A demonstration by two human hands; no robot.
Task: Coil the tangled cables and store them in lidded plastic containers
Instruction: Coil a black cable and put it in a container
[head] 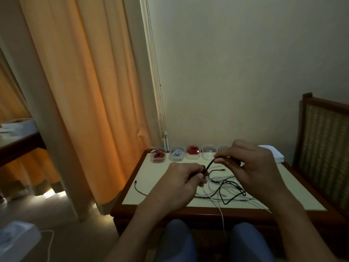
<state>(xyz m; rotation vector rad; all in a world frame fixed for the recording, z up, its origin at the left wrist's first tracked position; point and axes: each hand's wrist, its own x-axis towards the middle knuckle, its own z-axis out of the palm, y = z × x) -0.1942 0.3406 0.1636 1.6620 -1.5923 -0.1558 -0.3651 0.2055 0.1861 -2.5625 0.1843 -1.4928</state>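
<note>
Above a small cream-topped table (164, 193), both my hands hold one black cable (209, 165). My left hand (184, 183) grips its lower part in curled fingers. My right hand (251, 167) pinches it higher up, between thumb and fingertip. The rest of the black cable trails down into a tangle of black and white cables (226, 191) on the tabletop. Along the table's far edge stands a row of clear plastic containers: one with a red coil (158, 157), one with a white coil (177, 154), another with a red coil (193, 152), and one (209, 154) whose contents I cannot make out.
A stack of white lids or paper (273, 154) lies at the table's far right. A white cable (222, 218) hangs over the front edge between my knees. Orange curtains (79, 91) hang at left, and a wooden cane-back chair (324, 148) stands at right. A white box (17, 241) sits on the floor.
</note>
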